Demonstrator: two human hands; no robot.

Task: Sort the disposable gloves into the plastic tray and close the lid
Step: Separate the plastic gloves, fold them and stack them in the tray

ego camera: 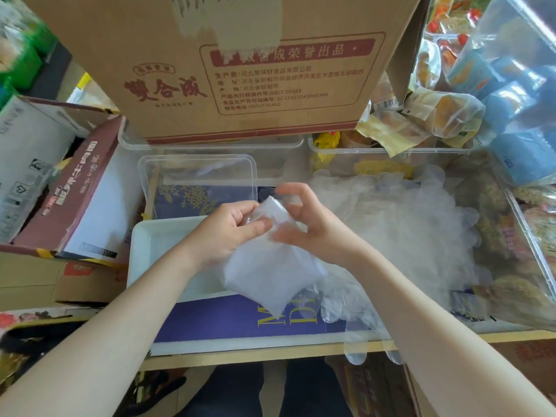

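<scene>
Here, left hand (231, 227) and right hand (304, 221) pinching one folded glove (264, 266), one white tray (150, 245), one clear lid (195, 173).

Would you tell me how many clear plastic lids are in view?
1: the clear lid lies beyond the white tray, in front of the cardboard box. Others may be hidden under clutter.

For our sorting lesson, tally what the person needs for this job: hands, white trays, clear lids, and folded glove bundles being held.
Hands: 2, left hand and right hand
White plastic tray: 1
Clear lid: 1
Folded glove bundle held in both hands: 1
Total: 5
The loose glove pile is too jumbled to count.
</scene>
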